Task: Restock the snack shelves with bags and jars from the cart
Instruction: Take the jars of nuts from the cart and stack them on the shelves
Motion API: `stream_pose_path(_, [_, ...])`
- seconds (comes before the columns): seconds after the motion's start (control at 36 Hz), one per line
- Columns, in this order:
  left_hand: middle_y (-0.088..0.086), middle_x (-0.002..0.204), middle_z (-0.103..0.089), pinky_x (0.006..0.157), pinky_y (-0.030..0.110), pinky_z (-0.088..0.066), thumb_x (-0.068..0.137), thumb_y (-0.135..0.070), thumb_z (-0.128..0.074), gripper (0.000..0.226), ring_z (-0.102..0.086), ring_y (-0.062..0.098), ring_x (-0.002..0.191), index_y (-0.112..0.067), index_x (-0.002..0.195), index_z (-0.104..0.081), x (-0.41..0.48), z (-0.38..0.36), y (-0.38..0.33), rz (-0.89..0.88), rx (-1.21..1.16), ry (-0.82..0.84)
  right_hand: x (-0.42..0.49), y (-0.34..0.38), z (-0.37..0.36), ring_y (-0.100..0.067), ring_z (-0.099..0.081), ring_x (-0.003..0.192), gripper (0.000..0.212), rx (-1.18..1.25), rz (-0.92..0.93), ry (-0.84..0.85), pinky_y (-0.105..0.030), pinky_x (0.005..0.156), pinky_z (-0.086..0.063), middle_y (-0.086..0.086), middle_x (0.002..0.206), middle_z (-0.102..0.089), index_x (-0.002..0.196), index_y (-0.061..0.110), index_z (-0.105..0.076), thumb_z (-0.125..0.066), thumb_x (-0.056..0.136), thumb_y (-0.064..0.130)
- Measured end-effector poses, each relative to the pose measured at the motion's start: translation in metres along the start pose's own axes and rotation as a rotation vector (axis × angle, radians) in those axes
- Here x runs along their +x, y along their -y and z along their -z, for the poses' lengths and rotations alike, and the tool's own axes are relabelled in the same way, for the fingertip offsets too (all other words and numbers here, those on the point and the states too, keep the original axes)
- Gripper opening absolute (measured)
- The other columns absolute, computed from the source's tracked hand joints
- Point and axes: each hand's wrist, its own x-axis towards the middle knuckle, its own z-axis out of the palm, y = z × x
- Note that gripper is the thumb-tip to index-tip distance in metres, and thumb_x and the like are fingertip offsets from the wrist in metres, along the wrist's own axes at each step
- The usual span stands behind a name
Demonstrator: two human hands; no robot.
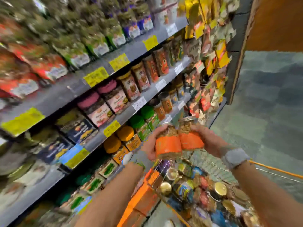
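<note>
Orange-labelled left jar (168,145) wrapped by left hand (151,143), right jar (191,139) touching it, gripped by right hand (207,139).

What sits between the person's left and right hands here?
Head view: the left jar, gripped by the left hand, touches the right jar, gripped by the right hand; both have orange labels. Nothing else lies between.

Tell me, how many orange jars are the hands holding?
2. Left jar in the left hand, right jar in the right hand, side by side above the cart.
</note>
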Motion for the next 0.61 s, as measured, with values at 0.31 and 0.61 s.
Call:
stream_pose_path(0.31, [0.022, 0.127, -0.066, 0.104, 0.059, -0.047, 0.06, -0.044, -0.092, 0.079, -0.063, 0.041, 0.115, -0.013, 0.128, -0.066, -0.164, 0.048, -0.016, -0.281, -0.138, -0.31, -0.007, 0.048, -0.147, -0.017, -0.061, 0.064, 0.023, 0.063, 0.019, 0.4, -0.028, 0.053, -0.052, -0.003, 0.078, -0.059, 0.089, 0.027, -0.059, -0.058, 0.089, 0.049])
stream_pose_path(0.61, [0.021, 0.117, -0.065, 0.087, 0.048, -0.056, 0.058, -0.039, -0.093, 0.08, -0.066, 0.037, 0.098, -0.011, 0.127, -0.064, -0.319, 0.113, -0.019, -0.555, -0.31, -0.371, -0.061, 0.065, -0.325, -0.028, -0.072, 0.082, 0.045, 0.07, 0.063, 0.621, -0.039, 0.077, -0.058, -0.013, 0.101, -0.071, 0.122, 0.015, -0.063, -0.053, 0.093, 0.048])
